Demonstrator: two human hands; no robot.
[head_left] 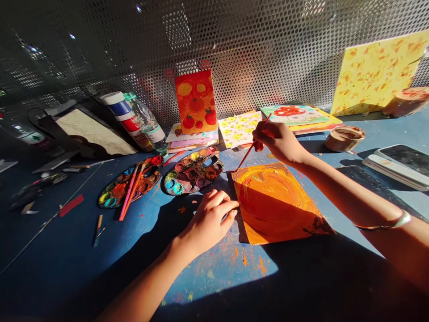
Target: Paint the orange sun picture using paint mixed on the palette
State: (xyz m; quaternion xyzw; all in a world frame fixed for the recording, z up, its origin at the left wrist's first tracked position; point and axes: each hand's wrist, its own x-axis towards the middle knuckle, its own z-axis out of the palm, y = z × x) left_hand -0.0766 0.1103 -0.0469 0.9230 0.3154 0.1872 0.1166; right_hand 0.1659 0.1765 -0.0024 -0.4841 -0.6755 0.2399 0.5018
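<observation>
My right hand is closed on a thin red paintbrush. The brush slants down to the left, its tip at the top left corner of an orange-painted canvas. Swirling strokes cover that canvas, and a dark brown patch marks its lower right corner. At the left edge of the canvas rests my left hand, fingers loosely bent and apart, a fingertip at the edge and nothing held. Just beyond it lies a paint palette with several wells of mixed colours. A second palette farther left carries pink-handled brushes.
Against the perforated metal screen stand a red apple painting, a yellow painting and a plastic bottle. Brown paint-water cups and a phone are on the right. Paint specks dot the blue table.
</observation>
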